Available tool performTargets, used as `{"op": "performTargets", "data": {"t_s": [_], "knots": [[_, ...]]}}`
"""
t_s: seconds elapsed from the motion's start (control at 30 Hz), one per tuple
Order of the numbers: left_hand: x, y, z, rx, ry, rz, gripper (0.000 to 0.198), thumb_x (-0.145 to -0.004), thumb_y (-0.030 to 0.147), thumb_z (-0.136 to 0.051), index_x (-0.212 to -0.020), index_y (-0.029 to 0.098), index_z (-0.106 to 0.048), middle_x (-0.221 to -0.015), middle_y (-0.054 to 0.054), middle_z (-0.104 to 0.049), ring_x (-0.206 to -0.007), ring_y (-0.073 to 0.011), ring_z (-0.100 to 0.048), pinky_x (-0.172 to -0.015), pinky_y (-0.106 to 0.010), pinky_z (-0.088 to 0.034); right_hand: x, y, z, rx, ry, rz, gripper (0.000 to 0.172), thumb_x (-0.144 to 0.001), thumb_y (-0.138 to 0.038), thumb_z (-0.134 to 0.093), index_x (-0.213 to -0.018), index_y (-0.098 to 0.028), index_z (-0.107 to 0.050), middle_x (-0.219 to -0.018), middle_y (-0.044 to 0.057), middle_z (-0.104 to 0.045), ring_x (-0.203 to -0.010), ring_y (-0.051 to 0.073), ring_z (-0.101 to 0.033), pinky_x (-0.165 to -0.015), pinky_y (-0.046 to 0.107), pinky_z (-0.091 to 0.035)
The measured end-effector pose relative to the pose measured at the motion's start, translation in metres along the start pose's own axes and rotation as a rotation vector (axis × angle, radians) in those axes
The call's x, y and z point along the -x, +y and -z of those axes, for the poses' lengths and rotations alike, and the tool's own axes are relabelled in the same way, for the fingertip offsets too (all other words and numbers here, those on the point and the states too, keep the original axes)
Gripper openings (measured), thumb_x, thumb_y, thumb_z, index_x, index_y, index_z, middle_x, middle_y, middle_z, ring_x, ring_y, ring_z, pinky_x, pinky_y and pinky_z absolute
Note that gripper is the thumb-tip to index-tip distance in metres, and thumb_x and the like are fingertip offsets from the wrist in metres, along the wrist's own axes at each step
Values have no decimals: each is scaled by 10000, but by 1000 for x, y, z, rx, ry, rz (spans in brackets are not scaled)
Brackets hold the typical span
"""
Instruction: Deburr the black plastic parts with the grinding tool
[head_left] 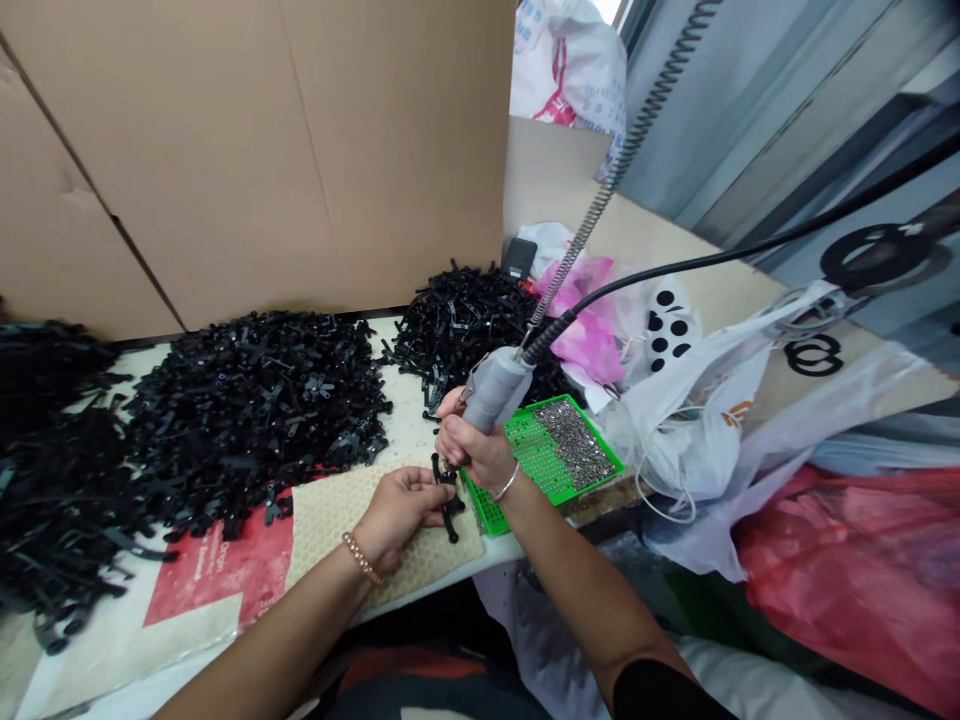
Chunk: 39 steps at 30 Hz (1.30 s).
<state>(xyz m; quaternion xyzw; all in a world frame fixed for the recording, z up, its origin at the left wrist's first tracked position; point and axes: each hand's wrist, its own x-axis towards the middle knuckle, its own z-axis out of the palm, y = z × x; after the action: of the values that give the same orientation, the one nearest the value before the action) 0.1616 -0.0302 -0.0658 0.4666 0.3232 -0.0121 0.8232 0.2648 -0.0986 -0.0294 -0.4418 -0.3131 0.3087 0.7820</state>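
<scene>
My right hand (474,446) is closed round a grey powered screwdriver (496,387), held upright with its tip down on a small black plastic part (449,500). My left hand (399,507) pinches that black part and holds it against a beige honeycomb mat (334,510). A black cable (720,258) and a coiled spring cord (637,115) run up from the tool to the upper right. A green tray (536,455) with a heap of small silvery screws (577,440) sits just right of my hands.
Large heaps of black plastic parts (255,400) cover the table to the left, with another black heap (469,315) behind the hands. A cardboard wall (255,150) stands at the back. White plastic bags (720,400), a pink bag (592,330) and a red bag (862,580) crowd the right.
</scene>
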Motion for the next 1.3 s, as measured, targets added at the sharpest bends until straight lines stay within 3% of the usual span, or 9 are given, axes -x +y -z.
{"op": "performTargets", "data": {"t_s": [0.2,0.27,0.4,0.53,0.73,1.3], "knots": [[2,1,-1,11,-16,-1,350,-491,231,-881,-678,111,-611,-643,-26,-656,-576,-121,-617,-553,-236,-542,6,-4,1,42,-6,32,313,-790,-401,-684,-1009,-221,-551,-494,-109,-398,-380,74,-340,-415,208,-303],[3,2,-2,15,-31,-2,340,-516,229,-873,-712,112,-623,-682,-38,-672,-607,-131,-633,-573,-245,-553,6,-18,4,31,81,112,326,-770,-404,-688,-1012,-228,-560,-480,-110,-383,-376,78,-328,-420,218,-324],[5,4,-4,-8,-2,8,270,-583,169,-832,-687,118,-588,-657,-31,-664,-593,-128,-632,-543,-230,-554,-1,-44,28,110,384,297,289,-725,-389,-696,-938,-233,-579,-447,-114,-373,-375,80,-314,-431,221,-345],[7,7,-6,-54,10,39,158,-690,104,-743,-722,105,-588,-660,-34,-666,-567,-110,-624,-519,-204,-546,-8,-40,60,186,559,249,329,-673,-419,-734,-887,-217,-586,-428,-117,-395,-366,74,-325,-402,207,-321],[9,9,-7,-57,24,44,85,-741,71,-689,-771,82,-610,-678,-45,-673,-570,-98,-621,-529,-196,-550,-6,-20,72,204,523,206,324,-674,-403,-741,-883,-200,-600,-430,-109,-417,-361,73,-356,-397,205,-329],[4,5,-3,-88,-6,48,209,-654,163,-785,-770,97,-625,-704,-40,-672,-613,-109,-623,-553,-206,-549,-21,-8,80,218,442,229,279,-706,-373,-722,-887,-196,-606,-474,-96,-453,-381,72,-385,-401,205,-366]]}}
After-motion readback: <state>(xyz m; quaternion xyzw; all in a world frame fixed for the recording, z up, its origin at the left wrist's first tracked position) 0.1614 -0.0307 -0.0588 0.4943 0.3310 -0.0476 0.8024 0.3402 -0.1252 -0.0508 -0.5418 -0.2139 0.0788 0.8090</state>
